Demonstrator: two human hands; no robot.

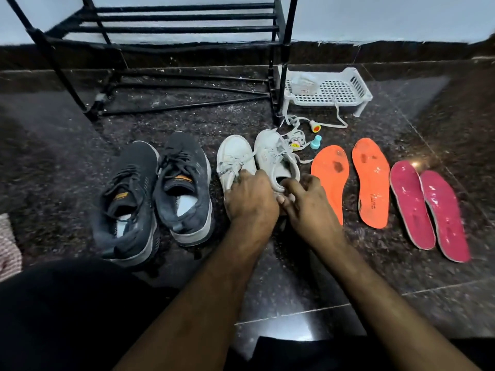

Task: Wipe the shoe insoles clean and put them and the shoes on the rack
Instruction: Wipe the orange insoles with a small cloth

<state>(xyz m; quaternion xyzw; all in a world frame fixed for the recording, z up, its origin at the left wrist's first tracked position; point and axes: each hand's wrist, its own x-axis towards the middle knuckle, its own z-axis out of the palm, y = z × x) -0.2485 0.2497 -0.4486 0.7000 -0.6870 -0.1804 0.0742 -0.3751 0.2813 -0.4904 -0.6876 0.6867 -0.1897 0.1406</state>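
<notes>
1. Both hands grip the white sneakers point(257, 159) on the floor point(294, 277): left hand point(251, 196) closed over the heels, right hand point(308, 199) pinching one collar.
2. Orange insoles point(371, 183) and pink insoles point(428, 210) lie right; black sneakers point(155, 194) left; the rack point(166, 22) stands behind.

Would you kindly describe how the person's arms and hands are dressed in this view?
Both forearms are bare, with no sleeves in view. The left hand and the right hand wear no gloves, and no rings, watch or bands show on either wrist.
</notes>
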